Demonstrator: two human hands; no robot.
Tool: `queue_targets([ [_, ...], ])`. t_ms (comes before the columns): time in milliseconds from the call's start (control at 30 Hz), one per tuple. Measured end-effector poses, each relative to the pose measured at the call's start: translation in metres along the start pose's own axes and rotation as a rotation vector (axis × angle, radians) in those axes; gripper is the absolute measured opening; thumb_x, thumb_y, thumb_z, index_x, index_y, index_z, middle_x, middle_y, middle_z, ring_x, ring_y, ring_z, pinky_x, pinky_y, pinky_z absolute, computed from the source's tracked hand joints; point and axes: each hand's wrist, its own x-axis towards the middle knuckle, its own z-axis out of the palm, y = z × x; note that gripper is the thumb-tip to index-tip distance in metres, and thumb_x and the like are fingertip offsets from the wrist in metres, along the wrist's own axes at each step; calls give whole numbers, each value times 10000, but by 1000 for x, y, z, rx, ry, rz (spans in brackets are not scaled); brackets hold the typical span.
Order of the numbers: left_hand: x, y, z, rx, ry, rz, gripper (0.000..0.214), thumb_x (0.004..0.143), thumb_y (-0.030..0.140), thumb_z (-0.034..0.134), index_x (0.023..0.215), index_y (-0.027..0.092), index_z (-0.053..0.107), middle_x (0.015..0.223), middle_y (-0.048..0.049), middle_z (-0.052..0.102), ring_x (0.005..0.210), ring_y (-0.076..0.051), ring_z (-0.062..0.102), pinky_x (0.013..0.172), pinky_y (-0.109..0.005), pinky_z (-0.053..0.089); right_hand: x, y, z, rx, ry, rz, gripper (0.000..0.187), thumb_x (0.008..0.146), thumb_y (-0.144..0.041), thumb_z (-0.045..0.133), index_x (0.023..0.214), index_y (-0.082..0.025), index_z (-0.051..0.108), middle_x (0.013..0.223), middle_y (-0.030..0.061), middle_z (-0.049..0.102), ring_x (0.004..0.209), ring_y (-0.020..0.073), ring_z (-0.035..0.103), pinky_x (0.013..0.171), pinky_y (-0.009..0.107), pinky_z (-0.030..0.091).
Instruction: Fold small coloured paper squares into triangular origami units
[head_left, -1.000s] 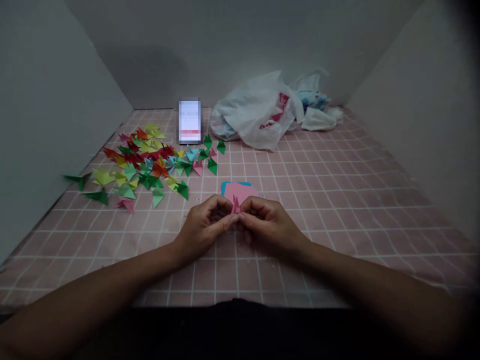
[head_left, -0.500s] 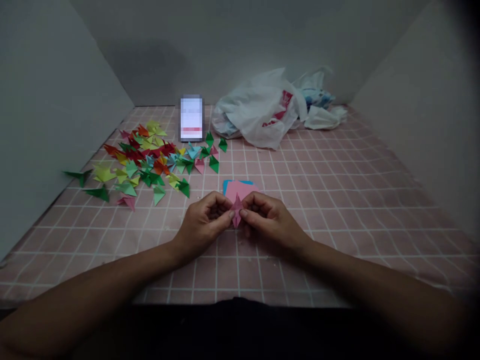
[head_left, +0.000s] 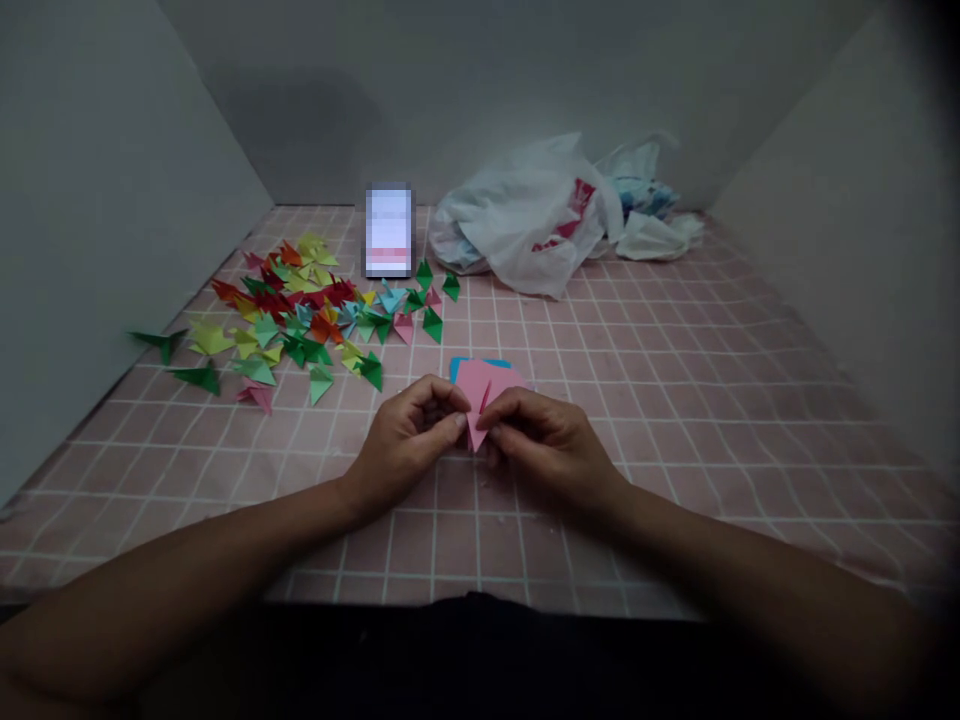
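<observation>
A small folded pink paper piece [head_left: 475, 430] is pinched between my left hand [head_left: 409, 436] and my right hand [head_left: 544, 438], low over the pink checked table cover [head_left: 675, 400]. Both hands have their fingers closed on it, thumbs and forefingers meeting at its sides. Its point hangs downward. Just behind the hands lies a small stack of flat paper squares [head_left: 484, 376], pink on top with blue showing beneath.
A scatter of several folded paper pieces [head_left: 300, 315] in green, red, yellow, blue and pink covers the left of the table. A phone [head_left: 388, 231] stands at the back. A white plastic bag [head_left: 525, 225] lies back right. Grey walls enclose three sides.
The pink piece has been turned and pressed between my fingers; its point now hangs down instead of standing up. My hands stay in the same spot.
</observation>
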Motion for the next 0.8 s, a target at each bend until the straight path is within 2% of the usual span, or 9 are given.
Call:
queue_targets([
  [133, 1, -3, -1, -23, -1, 2, 136, 842, 281, 651, 909, 168, 614, 795, -9, 626, 702, -116, 605, 657, -235, 516, 0, 0, -2, -267, 33, -210, 179, 877, -88, 543, 850, -219, 662, 768, 5, 663, 705, 144, 629, 689, 301, 493],
  [233, 2, -4, 1, -36, 21, 25, 143, 810, 258, 684, 891, 173, 602, 804, -5, 617, 715, -113, 602, 661, -227, 521, 0, 0, -1, -299, 17, -275, 184, 890, -85, 545, 890, -223, 666, 802, 16, 675, 764, 160, 642, 737, 317, 505],
  [333, 0, -3, 3, 36, 74, 76, 138, 797, 221, 686, 878, 182, 582, 815, -5, 619, 739, -119, 616, 685, -234, 529, -2, -1, 1, -78, 22, -165, 100, 912, -164, 588, 990, -219, 619, 852, 16, 663, 711, 142, 635, 667, 297, 515],
  [433, -2, -1, 4, 138, 114, 131, 135, 818, 219, 689, 887, 192, 576, 829, -4, 626, 749, -122, 629, 715, -247, 532, -2, -4, 3, 123, 37, 23, 92, 935, -293, 614, 952, -213, 573, 781, -6, 627, 624, 125, 615, 590, 278, 508],
  [567, -5, -1, 5, 206, 120, 193, 102, 844, 192, 672, 886, 195, 579, 834, -2, 628, 750, -118, 632, 725, -244, 538, -2, -5, 4, 72, 5, 129, 187, 919, -351, 635, 833, -194, 579, 647, -25, 584, 527, 108, 555, 503, 255, 442],
  [700, -6, -2, 6, 205, 120, 218, 92, 846, 164, 668, 882, 191, 588, 851, -3, 628, 774, -115, 640, 735, -232, 550, -1, -5, 3, -16, 13, 104, 222, 896, -354, 666, 772, -193, 578, 618, -25, 571, 517, 101, 524, 480, 244, 405],
  [800, -5, -4, 6, 150, 122, 183, 112, 828, 178, 692, 884, 185, 595, 863, -10, 636, 788, -120, 650, 731, -229, 558, -1, -6, 4, -37, 63, 91, 256, 863, -361, 700, 725, -193, 563, 609, -26, 570, 515, 99, 522, 476, 237, 408],
])
